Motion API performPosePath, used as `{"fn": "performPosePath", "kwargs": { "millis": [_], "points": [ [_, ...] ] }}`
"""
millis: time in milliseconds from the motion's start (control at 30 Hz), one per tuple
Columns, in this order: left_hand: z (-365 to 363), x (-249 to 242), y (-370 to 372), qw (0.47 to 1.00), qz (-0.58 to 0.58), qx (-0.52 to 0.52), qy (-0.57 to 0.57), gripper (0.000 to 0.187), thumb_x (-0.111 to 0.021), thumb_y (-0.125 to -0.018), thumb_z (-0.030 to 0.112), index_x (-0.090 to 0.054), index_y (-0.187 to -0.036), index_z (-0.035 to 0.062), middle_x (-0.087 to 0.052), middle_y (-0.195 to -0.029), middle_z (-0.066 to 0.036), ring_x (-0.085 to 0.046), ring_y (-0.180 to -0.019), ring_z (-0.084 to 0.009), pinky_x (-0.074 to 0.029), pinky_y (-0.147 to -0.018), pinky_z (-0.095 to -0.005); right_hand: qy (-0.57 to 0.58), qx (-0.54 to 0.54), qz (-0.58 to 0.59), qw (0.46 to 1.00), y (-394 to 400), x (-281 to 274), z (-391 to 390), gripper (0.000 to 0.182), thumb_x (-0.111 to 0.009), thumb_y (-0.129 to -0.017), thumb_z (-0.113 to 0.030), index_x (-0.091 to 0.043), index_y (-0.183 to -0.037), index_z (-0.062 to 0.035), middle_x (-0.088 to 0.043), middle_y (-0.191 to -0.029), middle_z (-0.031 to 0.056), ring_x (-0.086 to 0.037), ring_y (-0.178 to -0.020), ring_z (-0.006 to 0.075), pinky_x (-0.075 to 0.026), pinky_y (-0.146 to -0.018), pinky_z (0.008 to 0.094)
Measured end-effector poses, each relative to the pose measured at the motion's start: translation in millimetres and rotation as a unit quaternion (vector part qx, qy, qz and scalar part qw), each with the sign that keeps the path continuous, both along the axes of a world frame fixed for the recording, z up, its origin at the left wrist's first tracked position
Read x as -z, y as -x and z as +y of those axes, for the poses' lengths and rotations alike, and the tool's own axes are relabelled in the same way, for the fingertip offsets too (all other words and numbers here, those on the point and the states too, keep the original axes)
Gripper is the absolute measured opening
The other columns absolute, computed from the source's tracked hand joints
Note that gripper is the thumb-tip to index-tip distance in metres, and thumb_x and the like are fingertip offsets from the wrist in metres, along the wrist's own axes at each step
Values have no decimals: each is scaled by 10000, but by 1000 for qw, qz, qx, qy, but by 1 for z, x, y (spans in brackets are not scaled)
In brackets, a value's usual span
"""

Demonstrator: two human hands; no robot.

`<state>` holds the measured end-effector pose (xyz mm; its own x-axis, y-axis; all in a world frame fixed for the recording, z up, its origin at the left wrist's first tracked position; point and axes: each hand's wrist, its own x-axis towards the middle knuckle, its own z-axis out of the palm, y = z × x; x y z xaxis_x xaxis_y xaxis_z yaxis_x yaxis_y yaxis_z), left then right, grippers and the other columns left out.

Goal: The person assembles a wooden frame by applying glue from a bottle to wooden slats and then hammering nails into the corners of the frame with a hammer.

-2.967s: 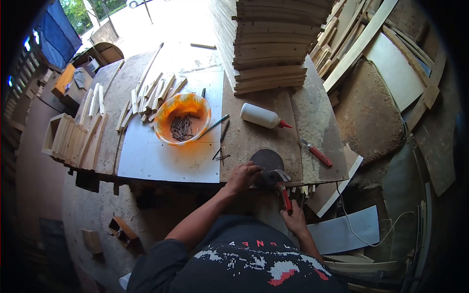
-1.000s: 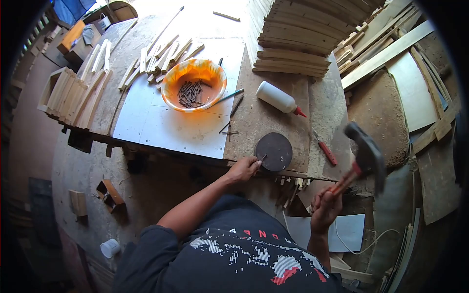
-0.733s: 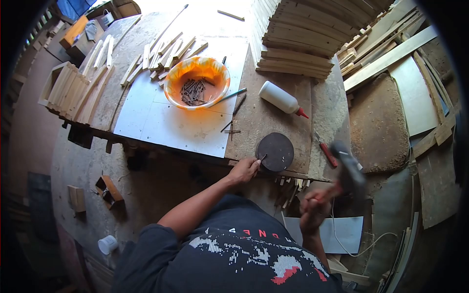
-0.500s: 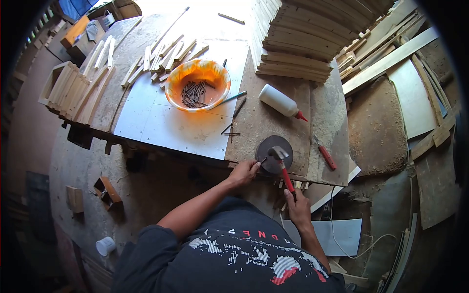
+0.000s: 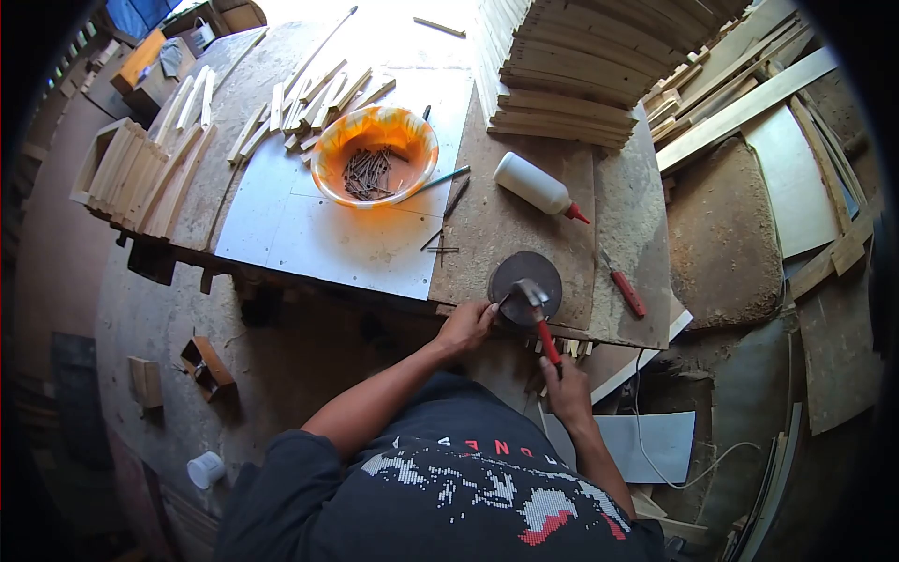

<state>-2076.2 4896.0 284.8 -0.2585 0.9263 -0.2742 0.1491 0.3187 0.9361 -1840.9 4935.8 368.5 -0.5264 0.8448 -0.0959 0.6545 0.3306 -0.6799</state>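
My right hand is wrapped round the red handle of a claw hammer. The hammer's metal head is over a dark round disc at the front edge of the workbench. My left hand pinches a small dark nail at the disc's left side. Behind them an orange bowl holds many nails. A few loose nails lie left of the disc.
A white bottle with a red tip lies behind the disc, and a red-handled tool to its right. Tall stacked wood stands at the back. Wood strips lie behind the bowl, and more pieces stand at the left.
The hammer and my right hand have shifted slightly left. My left hand has hardly moved. The whole view has shifted a little.
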Motion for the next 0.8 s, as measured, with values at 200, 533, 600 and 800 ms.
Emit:
{"fn": "performPosePath", "kwargs": {
  "millis": [200, 533, 600, 800],
  "points": [
    [0, 4, -2, 1000, 12, -3, -8, 386, -439, -1033, 300, -530, -776, 26, -487, -608, -22, -467, -576, -126, -410, -567, -328, 37, 58, 236, 969, 5, -63, 3, 448, -534, -971, -448, -519, -818, -27, -517, -623, 37, -486, -491, 187, -388, -477, 311],
    [-2, -6, -2, 998, 56, -15, -17, 389, -447, -1019, 311, -539, -799, 4, -507, -626, -106, -495, -583, -218, -418, -600, -390, -53, -28, 77, 995, -14, 35, -4, 391, -553, -963, -406, -477, -805, -56, -465, -617, 145, -423, -445, 199, -369, -465, 361],
    [1, 1, -1, 997, 75, -9, -12, 391, -448, -1017, 315, -536, -799, 2, -511, -635, -124, -498, -592, -237, -419, -609, -400, 15, 14, 4, 1000, -7, 33, 7, 369, -555, -966, -382, -497, -825, -47, -477, -619, 140, -427, -454, 194, -366, -465, 363],
    [0, -9, -1, 999, 41, -5, 15, 382, -456, -1012, 309, -549, -832, -15, -523, -657, -159, -525, -626, -275, -427, -640, -423, 52, 27, 358, 932, 11, -75, -1, 379, -552, -970, -425, -498, -917, -53, -477, -627, 40, -416, -480, 135, -325, -429, 270]
  ]
}}
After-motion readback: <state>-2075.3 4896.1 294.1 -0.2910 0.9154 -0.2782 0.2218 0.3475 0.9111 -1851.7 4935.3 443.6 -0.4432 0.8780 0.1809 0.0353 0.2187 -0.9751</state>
